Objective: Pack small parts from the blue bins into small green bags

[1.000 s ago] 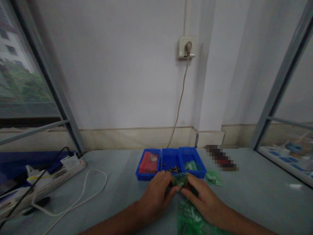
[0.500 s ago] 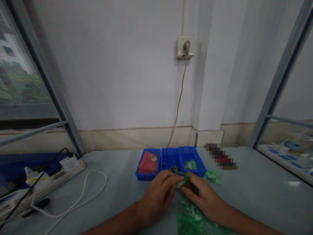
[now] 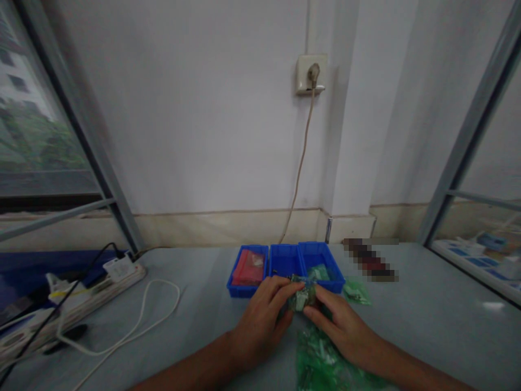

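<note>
Green pkt point(image 3: 302, 300) more visible than b4; L hand point(image 3: 264, 315) & R hand point(image 3: 345, 326) pinching it.

The held pouch point(image 3: 300, 300) is green and white, the large bag point(image 3: 317, 358) green, the bins point(image 3: 286, 258) blue, the surface point(image 3: 203, 282) pale grey-blue.

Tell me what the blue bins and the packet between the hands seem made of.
Blue bins: probably moulded plastic, smooth, slight sheen; uniform colour and clean rims suggest it. Packet: likely thin plastic film, glossy; it looks crinkled and partly see-through.
</note>
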